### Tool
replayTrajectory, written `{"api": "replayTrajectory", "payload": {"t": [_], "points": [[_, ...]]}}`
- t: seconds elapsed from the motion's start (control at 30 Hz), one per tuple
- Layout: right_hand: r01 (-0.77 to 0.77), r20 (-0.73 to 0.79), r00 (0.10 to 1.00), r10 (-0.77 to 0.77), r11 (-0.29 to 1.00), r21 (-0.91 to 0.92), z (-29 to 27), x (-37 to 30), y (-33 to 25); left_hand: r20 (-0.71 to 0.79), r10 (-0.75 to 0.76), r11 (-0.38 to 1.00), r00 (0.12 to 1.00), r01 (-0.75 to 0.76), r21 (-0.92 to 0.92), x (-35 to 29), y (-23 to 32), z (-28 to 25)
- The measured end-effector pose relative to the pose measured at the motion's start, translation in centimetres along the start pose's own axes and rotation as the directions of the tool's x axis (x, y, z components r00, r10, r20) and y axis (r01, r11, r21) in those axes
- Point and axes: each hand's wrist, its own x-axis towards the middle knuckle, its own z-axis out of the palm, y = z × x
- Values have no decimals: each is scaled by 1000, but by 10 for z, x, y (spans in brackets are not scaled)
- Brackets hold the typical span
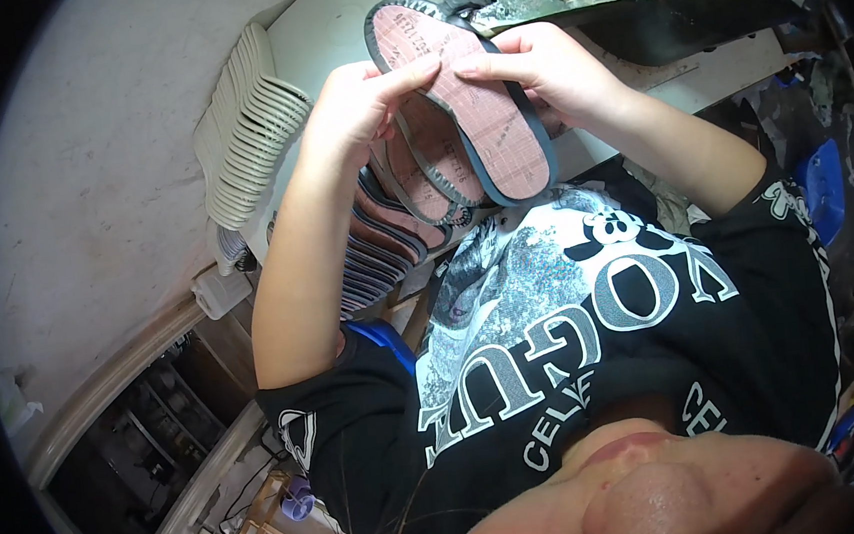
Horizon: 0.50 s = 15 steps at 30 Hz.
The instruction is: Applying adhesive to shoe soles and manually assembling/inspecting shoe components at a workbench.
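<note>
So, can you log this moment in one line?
left fingers: hold pink sole | right fingers: hold same sole | nearby: stacked pale pieces

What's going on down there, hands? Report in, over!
Left hand and right hand both gripping. Dark-rimmed pink sole held between them, pink face showing. Nothing but fingers over it; more pink soles close behind. Over.

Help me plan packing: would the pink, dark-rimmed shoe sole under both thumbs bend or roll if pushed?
The sole probably resists sharp bending: no fold shows between the left hand and right hand. Its flat shape seems unlikely to roll.
</note>
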Motion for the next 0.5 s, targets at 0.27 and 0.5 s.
{"api": "replayTrajectory", "payload": {"t": [0.27, 0.5], "points": [[-438, 337, 860, 383, 893, 102, 6, -48, 20, -97, 23, 981, 995, -41, -190, 2, -8, -1], [-352, 182, 935, 303, 844, 404, 35, -53, -10, -13, -84, 995, 996, 83, -51, 27, 13, -32]]}}
